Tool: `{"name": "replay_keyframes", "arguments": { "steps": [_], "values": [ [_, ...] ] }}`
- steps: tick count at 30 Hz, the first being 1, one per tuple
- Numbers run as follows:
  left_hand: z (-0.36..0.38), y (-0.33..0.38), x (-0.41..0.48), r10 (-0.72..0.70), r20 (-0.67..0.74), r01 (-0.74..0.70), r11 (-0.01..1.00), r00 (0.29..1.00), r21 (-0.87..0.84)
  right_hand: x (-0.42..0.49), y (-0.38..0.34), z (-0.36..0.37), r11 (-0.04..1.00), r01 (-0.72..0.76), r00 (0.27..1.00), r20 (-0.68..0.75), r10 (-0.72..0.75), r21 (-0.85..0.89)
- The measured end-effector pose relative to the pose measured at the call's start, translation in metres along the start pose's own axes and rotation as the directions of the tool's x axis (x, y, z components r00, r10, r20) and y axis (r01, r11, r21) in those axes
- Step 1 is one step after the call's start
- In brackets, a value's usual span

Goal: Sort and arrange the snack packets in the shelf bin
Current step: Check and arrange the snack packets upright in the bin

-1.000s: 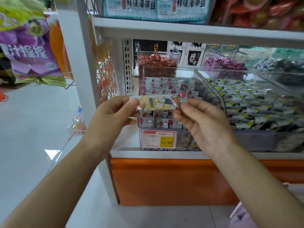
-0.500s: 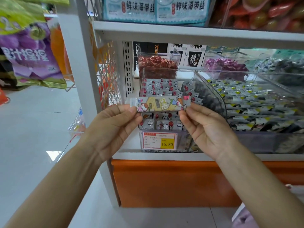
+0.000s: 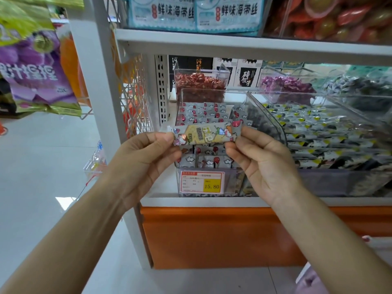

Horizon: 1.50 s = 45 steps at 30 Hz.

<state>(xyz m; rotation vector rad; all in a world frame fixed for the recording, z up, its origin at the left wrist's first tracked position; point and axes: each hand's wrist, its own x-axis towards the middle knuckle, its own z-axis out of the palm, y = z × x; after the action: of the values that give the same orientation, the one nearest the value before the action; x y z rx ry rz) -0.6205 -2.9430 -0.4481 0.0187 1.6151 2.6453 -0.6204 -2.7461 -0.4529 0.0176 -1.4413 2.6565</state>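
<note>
Long grey-and-yellow foil snack packet (image 3: 206, 133) pinched at both ends, my left hand (image 3: 146, 160) & right hand (image 3: 263, 164), held in front of clear plastic bin (image 3: 212, 96). Prob light, crinkly, slick; grip the crimped ends.

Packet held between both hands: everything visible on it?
The long grey glossy-film snack packet has a pale yellow centre panel, cartoon figures and red balloons. It is held about level, print facing the camera, in front of the clear plastic bin. The left hand pinches its left end, the right hand its right end.
</note>
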Motion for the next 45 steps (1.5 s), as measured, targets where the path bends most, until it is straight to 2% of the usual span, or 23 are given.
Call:
{"name": "replay_keyframes", "arguments": {
  "steps": [4, 7, 10, 12, 14, 16, 18, 21, 24, 26, 30, 33, 39, 45],
  "values": [
    [-0.003, 0.002, 0.001, -0.004, -0.005, 0.004, 1.0, 1.0, -0.008, -0.002, 0.0, 0.0, 0.999, 0.044, 0.996, 0.077, -0.042, -0.025],
    [-0.002, 0.001, 0.0, 0.007, 0.032, -0.008, 1.0, 0.999, 0.029, -0.002, 0.001, -0.001, 0.993, 0.083, 0.994, 0.078, -0.077, -0.083],
    [-0.001, 0.0, 0.0, 0.079, 0.065, -0.088, 0.985, 0.995, 0.151, 0.0, 0.001, -0.003, 0.983, 0.105, 0.994, 0.054, -0.098, -0.152],
    [-0.001, -0.001, -0.001, 0.17, 0.078, -0.185, 0.94, 0.982, 0.285, 0.001, 0.001, -0.004, 0.981, 0.091, 0.994, 0.077, -0.079, -0.17],
    [0.0, -0.001, -0.002, 0.249, 0.13, -0.281, 0.87, 0.96, 0.405, 0.001, 0.003, -0.005, 0.953, 0.112, 0.991, 0.101, -0.086, -0.281],
    [0.002, 0.0, -0.004, 0.268, 0.183, -0.323, 0.828, 0.946, 0.458, 0.001, 0.005, -0.005, 0.887, 0.176, 0.983, 0.123, -0.136, -0.426],
    [0.003, 0.0, -0.005, 0.252, 0.212, -0.324, 0.822, 0.944, 0.469, 0.002, 0.006, -0.006, 0.841, 0.213, 0.977, 0.125, -0.173, -0.498],
    [0.002, 0.0, -0.006, 0.248, 0.187, -0.308, 0.832, 0.95, 0.462, 0.003, 0.005, -0.007, 0.827, 0.236, 0.97, 0.168, -0.174, -0.51],
    [0.003, 0.001, -0.006, 0.266, 0.176, -0.319, 0.795, 0.948, 0.516, 0.002, 0.004, -0.006, 0.814, 0.278, 0.954, 0.245, -0.172, -0.51],
    [0.003, 0.0, -0.005, 0.263, 0.192, -0.326, 0.785, 0.945, 0.526, 0.0, 0.003, -0.004, 0.76, 0.334, 0.938, 0.279, -0.207, -0.557],
    [0.006, 0.001, -0.008, 0.269, 0.241, -0.359, 0.752, 0.933, 0.553, -0.001, 0.0, -0.001, 0.552, 0.447, 0.894, 0.353, -0.275, -0.704],
    [0.007, 0.003, -0.009, 0.295, 0.252, -0.387, 0.747, 0.922, 0.54, -0.001, -0.003, -0.001, 0.46, 0.52, 0.854, 0.423, -0.303, -0.72],
    [0.009, 0.001, -0.011, 0.345, 0.256, -0.429, 0.7, 0.903, 0.571, 0.0, -0.004, 0.0, 0.452, 0.556, 0.831, 0.467, -0.301, -0.698],
    [0.012, -0.001, -0.01, 0.397, 0.182, -0.428, 0.722, 0.9, 0.544, 0.0, 0.002, 0.003, 0.509, 0.527, 0.848, 0.383, -0.367, -0.68]
  ]
}}
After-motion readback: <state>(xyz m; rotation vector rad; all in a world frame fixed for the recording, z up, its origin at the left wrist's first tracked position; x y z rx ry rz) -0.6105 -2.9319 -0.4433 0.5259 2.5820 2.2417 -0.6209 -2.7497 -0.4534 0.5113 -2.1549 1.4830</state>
